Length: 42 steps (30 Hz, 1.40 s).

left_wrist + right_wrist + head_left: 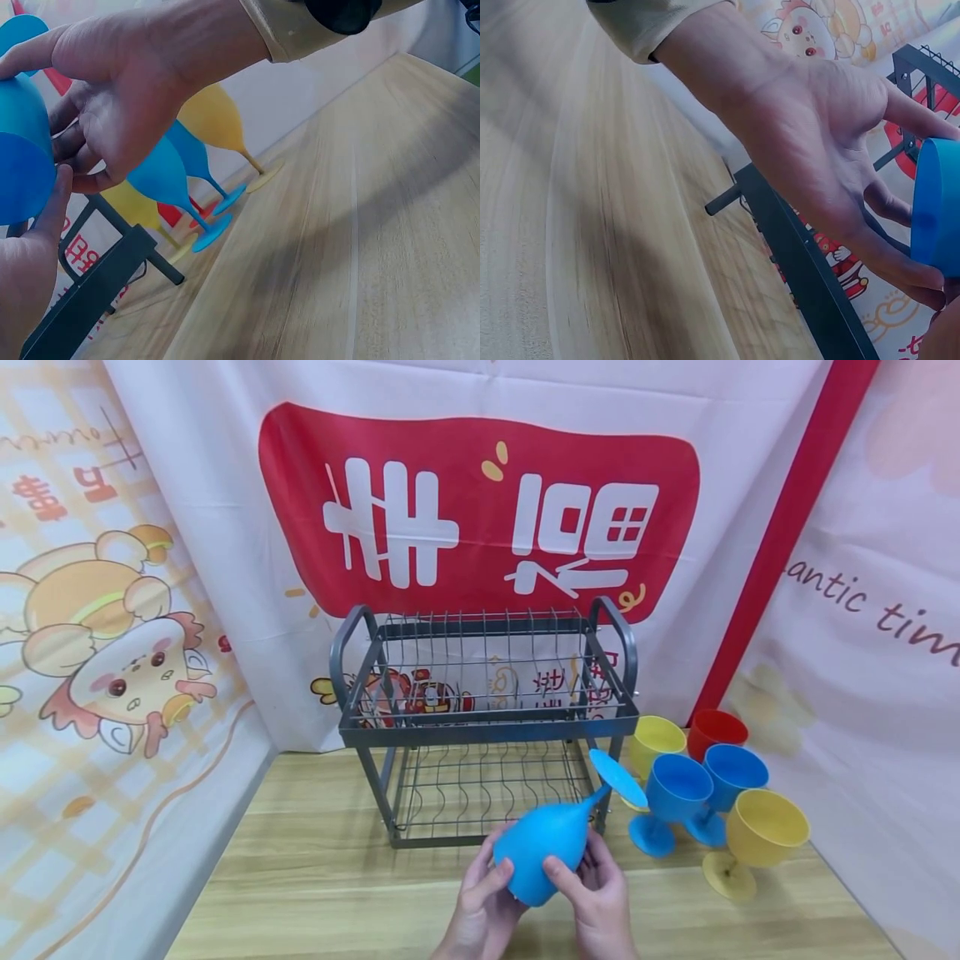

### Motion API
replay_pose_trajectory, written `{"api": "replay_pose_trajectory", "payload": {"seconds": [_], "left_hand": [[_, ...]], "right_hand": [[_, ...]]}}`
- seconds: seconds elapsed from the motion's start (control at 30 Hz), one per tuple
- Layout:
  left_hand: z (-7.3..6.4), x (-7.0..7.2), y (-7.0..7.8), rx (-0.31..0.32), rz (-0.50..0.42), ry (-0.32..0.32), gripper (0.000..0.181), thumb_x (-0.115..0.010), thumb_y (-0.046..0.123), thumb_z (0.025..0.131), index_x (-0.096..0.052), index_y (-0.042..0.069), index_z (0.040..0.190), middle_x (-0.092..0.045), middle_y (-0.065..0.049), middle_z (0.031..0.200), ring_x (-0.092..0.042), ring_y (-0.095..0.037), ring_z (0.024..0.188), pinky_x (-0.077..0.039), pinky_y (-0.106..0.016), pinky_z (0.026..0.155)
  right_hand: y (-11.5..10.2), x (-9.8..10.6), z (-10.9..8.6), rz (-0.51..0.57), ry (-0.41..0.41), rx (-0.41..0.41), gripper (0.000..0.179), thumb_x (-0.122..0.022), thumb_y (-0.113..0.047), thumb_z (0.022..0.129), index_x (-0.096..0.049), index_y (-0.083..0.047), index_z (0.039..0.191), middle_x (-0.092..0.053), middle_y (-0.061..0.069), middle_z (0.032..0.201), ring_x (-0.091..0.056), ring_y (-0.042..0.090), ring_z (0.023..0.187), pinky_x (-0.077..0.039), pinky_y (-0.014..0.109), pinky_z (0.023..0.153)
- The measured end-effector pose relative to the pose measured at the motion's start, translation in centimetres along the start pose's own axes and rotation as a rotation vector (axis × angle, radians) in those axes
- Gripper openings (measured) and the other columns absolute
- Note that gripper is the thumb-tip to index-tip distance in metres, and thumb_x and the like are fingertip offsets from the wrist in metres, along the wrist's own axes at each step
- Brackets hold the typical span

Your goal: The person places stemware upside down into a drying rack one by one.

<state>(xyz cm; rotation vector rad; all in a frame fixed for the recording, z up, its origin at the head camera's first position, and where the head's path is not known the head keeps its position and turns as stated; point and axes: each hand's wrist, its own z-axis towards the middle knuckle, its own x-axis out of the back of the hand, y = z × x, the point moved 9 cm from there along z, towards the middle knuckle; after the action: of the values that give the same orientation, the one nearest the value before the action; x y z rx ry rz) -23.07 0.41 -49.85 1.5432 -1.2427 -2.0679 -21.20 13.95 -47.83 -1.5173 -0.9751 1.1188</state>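
Note:
A blue plastic goblet (pixel 547 847) is held between both hands in front of the rack, tipped over so its bowl's mouth points down toward me and its foot points up to the right. My left hand (pixel 483 897) grips the bowl from the left, thumb on its near side. On the other side my right hand (pixel 596 893) grips it too, its thumb pressed on the bowl and fingers behind. In the right wrist view the goblet's rim (pixel 928 214) shows between the thumb and fingers. The left wrist view looks into the bowl's mouth (pixel 26 180).
Behind the hands stands a two-tier dark metal dish rack (pixel 487 727). To its right on the wooden table (pixel 315 877) are upright goblets: a red one (pixel 716 732), two blue including the nearer (pixel 678 787), and two yellow, one in front (pixel 767 828). Printed curtains surround the table.

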Motion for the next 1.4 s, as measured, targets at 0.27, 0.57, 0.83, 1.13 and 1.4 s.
{"api": "replay_pose_trajectory", "payload": {"seconds": [0.27,0.57,0.83,1.13,1.4], "left_hand": [[-0.4,0.0,-0.1,0.005,0.004,-0.020,0.056,-0.058,0.029,0.106,-0.040,0.019,0.158,-0.037,-0.011,0.160,-0.048,-0.028,0.141,-0.047,-0.044,0.116],[-0.5,-0.3,0.2,-0.006,0.092,-0.070,0.052,-0.053,0.027,0.108,-0.038,0.021,0.157,-0.041,-0.006,0.161,-0.047,-0.027,0.143,-0.047,-0.047,0.116],[-1.8,2.1,4.4,-0.346,0.477,0.197,0.044,-0.048,0.012,0.109,-0.044,0.003,0.151,-0.057,-0.010,0.151,-0.058,-0.024,0.136,-0.051,-0.038,0.111],[-5.1,4.4,15.6,-0.785,0.697,0.691,0.044,-0.066,0.002,0.100,-0.056,0.002,0.143,-0.065,-0.007,0.138,-0.062,-0.017,0.122,-0.052,-0.017,0.102],[-4.1,5.3,24.1,-0.874,0.688,0.667,0.065,-0.067,0.009,0.100,-0.043,0.015,0.160,-0.049,-0.003,0.164,-0.043,-0.021,0.152,-0.037,-0.022,0.125]], "right_hand": [[0.0,0.7,0.2,-0.078,0.019,0.009,0.084,-0.078,-0.025,0.098,-0.033,0.001,0.163,-0.046,0.029,0.161,-0.046,0.039,0.149,-0.045,0.046,0.122],[0.0,1.2,0.2,-0.095,0.039,0.040,0.072,-0.079,-0.020,0.096,-0.045,0.001,0.156,-0.055,0.024,0.153,-0.056,0.028,0.138,-0.053,0.021,0.109],[0.2,2.3,0.4,-0.112,0.036,-0.016,0.080,-0.078,-0.027,0.098,-0.037,0.002,0.161,-0.049,0.030,0.159,-0.048,0.043,0.148,-0.040,0.062,0.122],[-0.4,3.4,0.0,-0.131,0.039,-0.011,0.078,-0.080,-0.024,0.096,-0.041,-0.001,0.160,-0.051,0.026,0.158,-0.048,0.040,0.148,-0.033,0.065,0.126],[-0.8,3.7,0.0,-0.170,0.038,-0.017,0.073,-0.080,-0.027,0.097,-0.046,-0.004,0.157,-0.055,0.024,0.155,-0.050,0.040,0.144,-0.032,0.072,0.125]]}}
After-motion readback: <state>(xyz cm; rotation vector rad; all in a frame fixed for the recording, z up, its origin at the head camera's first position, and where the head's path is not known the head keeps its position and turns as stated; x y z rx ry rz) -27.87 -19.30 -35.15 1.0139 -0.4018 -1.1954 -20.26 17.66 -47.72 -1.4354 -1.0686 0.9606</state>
